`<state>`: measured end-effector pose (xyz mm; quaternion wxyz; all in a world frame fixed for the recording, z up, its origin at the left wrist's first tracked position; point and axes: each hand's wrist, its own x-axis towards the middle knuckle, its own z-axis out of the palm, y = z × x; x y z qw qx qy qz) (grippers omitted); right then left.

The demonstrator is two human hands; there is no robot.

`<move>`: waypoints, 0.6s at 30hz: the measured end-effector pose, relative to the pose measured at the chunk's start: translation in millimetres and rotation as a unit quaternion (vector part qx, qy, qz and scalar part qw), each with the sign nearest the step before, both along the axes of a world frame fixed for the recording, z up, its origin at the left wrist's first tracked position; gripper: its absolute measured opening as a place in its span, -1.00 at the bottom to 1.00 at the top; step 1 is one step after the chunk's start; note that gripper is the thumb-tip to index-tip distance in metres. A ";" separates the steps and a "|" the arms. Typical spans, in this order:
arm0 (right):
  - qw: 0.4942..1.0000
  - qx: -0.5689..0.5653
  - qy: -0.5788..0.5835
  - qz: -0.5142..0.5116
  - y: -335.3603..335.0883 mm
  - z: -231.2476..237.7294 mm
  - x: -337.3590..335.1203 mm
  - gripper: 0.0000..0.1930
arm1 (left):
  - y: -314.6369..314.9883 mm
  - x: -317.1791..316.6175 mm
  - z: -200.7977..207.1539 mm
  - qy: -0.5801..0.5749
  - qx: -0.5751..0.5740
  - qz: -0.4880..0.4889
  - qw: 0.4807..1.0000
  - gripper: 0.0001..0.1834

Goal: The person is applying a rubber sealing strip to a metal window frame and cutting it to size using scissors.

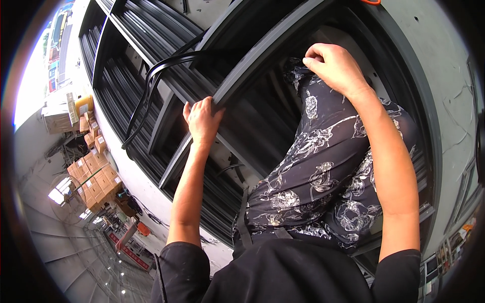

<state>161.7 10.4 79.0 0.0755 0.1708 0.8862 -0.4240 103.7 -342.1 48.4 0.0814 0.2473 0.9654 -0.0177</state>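
Observation:
Dark grey metal frames (262, 56) with long bars lie beneath and in front of me. My left hand (202, 121) grips one frame bar where two bars meet, its fingers bent over the edge. A black flexible strip (166, 61) loops over the bars just beyond that hand. My right hand (334, 66) is above my bent leg in patterned dark trousers (323, 146), inside a frame opening. Its fingers are curled in with the thumb against them; whatever they may hold is too small or hidden to make out.
Stacked dark ribbed profiles (121, 108) lie under the frames on the left. Cardboard boxes (93, 177) are piled farther left on the pale floor (132, 174). A thick curved frame side (411, 65) runs along my right. An orange item (371, 2) shows at the top edge.

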 end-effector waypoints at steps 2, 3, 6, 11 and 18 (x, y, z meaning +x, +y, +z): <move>1.000 -0.001 -0.008 0.003 -0.6 1.0 -0.9 -0.76 | 3.7 5.3 -4.6 0.041 0.033 0.011 0.999 -0.49; 1.000 -0.001 -0.014 0.006 -0.7 1.5 -0.9 -0.76 | 7.8 6.8 -8.1 0.052 0.038 0.014 0.998 -0.49; 1.000 -0.001 -0.017 0.005 -3.0 2.7 -0.9 -0.76 | 2.6 9.7 -20.3 0.090 0.057 -0.001 0.994 -0.51; 1.000 0.003 -0.016 0.011 -2.1 -0.9 0.6 -0.76 | 9.2 12.0 -20.7 0.119 0.056 -0.007 0.991 -0.52; 1.000 0.009 -0.010 0.017 -2.9 -2.7 0.0 -0.76 | 11.0 7.2 -21.1 0.088 0.076 0.003 0.993 -0.52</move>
